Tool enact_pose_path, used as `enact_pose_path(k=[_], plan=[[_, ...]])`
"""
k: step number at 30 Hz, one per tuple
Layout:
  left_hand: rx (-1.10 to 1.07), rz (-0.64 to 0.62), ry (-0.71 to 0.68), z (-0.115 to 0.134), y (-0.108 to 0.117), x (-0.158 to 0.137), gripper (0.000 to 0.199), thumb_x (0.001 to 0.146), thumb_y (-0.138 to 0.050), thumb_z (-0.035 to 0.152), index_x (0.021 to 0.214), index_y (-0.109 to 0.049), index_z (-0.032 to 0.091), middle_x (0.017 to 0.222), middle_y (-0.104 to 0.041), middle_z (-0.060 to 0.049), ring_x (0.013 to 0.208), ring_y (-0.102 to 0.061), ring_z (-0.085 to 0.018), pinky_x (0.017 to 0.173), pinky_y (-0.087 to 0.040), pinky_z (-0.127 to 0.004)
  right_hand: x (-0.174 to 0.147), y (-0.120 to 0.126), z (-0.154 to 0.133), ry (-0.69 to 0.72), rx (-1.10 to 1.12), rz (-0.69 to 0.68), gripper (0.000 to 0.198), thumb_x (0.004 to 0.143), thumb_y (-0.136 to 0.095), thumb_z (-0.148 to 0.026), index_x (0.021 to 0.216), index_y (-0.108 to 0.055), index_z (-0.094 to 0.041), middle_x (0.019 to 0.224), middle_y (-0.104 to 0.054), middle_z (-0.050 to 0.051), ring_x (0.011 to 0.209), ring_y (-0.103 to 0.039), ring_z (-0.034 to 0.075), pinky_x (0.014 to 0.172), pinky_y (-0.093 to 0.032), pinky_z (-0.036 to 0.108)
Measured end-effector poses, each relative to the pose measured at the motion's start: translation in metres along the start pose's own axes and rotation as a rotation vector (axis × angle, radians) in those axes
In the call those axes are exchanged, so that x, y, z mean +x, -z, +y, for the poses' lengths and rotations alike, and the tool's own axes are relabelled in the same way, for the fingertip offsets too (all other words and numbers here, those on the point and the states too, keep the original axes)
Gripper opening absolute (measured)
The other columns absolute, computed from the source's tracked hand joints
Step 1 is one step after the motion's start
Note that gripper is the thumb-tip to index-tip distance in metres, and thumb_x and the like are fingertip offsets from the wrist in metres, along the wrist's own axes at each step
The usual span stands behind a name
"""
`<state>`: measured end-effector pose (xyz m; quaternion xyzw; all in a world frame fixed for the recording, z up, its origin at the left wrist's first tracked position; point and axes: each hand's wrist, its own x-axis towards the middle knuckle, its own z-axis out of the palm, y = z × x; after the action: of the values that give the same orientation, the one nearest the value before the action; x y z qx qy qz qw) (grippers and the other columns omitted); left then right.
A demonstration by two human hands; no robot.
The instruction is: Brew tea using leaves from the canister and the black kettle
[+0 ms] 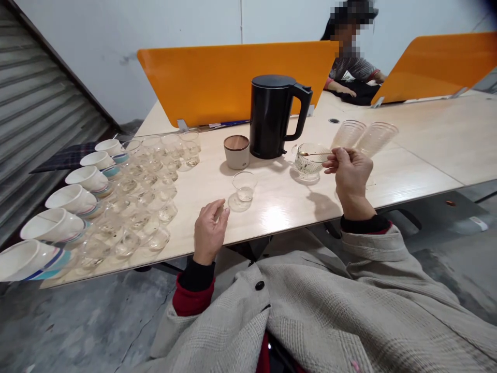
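Observation:
My right hand (351,173) pinches the handle of a thin gold spoon (320,153). The spoon's bowl end is over a ribbed clear glass cup (308,163), which has dark bits inside, perhaps tea leaves. Near the table's front edge my left hand (212,225) is held with fingers loosely apart and nothing in it. Just beyond it stands a clear plastic cup (244,189) with a little in its bottom. Behind that are a beige cup with a brown inside (236,154) and a black electric kettle (272,116).
Rows of clear plastic cups (140,199) fill the table's left side, beside a line of white paper cups (70,199). Two stacks of clear cups (375,135) lie at the right. Orange dividers (217,77) stand behind; beyond them another person (351,67) handles dark cloth.

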<state>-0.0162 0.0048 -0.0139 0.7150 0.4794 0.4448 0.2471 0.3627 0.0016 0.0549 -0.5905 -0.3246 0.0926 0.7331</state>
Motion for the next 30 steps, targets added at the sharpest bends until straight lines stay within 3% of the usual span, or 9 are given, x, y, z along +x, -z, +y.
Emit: enact_pose_path(k=[9, 14, 17, 23, 30], plan=[[0.015, 0.013, -0.015, 0.000, 0.000, 0.001, 0.029, 0.100, -0.064, 0.041, 0.119, -0.077, 0.024, 0.123, -0.080, -0.010, 0.118, -0.072, -0.028, 0.106, -0.058, -0.046, 0.002, 0.006, -0.003, 0.025, 0.060, 0.077, 0.031, 0.095, -0.074, -0.049, 0.085, -0.064, -0.022, 0.072, -0.068, -0.002, 0.060, -0.072, 0.014, 0.045, -0.057, 0.024], [0.020, 0.008, -0.008, 0.000, 0.000, 0.000, 0.029, 0.100, -0.064, 0.041, 0.119, -0.077, 0.023, 0.123, -0.079, -0.010, 0.118, -0.072, -0.028, 0.105, -0.059, -0.045, -0.014, 0.008, -0.021, 0.056, 0.098, 0.060, 0.028, 0.092, -0.075, -0.047, 0.089, -0.069, -0.021, 0.073, -0.070, -0.001, 0.061, -0.072, 0.014, 0.049, -0.058, 0.025], [0.020, 0.003, -0.008, -0.001, 0.000, 0.000, 0.030, 0.100, -0.064, 0.042, 0.120, -0.077, 0.023, 0.123, -0.079, -0.010, 0.118, -0.071, -0.028, 0.107, -0.058, -0.046, -0.037, 0.002, -0.038, 0.109, 0.131, -0.094, 0.028, 0.091, -0.076, -0.049, 0.094, -0.073, -0.021, 0.076, -0.072, 0.000, 0.063, -0.072, 0.014, 0.052, -0.059, 0.026], [0.017, 0.002, -0.009, 0.000, -0.001, -0.001, 0.029, 0.101, -0.064, 0.041, 0.120, -0.077, 0.023, 0.122, -0.079, -0.010, 0.118, -0.071, -0.027, 0.107, -0.058, -0.045, -0.082, -0.029, -0.056, 0.215, 0.039, -0.560, 0.029, 0.099, -0.070, -0.052, 0.099, -0.073, -0.023, 0.078, -0.072, -0.001, 0.063, -0.071, 0.013, 0.056, -0.060, 0.027], [-0.002, 0.010, 0.000, 0.000, -0.002, -0.001, 0.029, 0.100, -0.065, 0.039, 0.120, -0.077, 0.022, 0.123, -0.079, -0.010, 0.118, -0.071, -0.027, 0.106, -0.058, -0.045, -0.088, -0.072, -0.056, 0.507, -0.280, -0.976, 0.024, 0.105, -0.056, -0.031, 0.089, -0.069, -0.020, 0.072, -0.068, 0.000, 0.063, -0.064, 0.013, 0.064, -0.048, 0.028]])
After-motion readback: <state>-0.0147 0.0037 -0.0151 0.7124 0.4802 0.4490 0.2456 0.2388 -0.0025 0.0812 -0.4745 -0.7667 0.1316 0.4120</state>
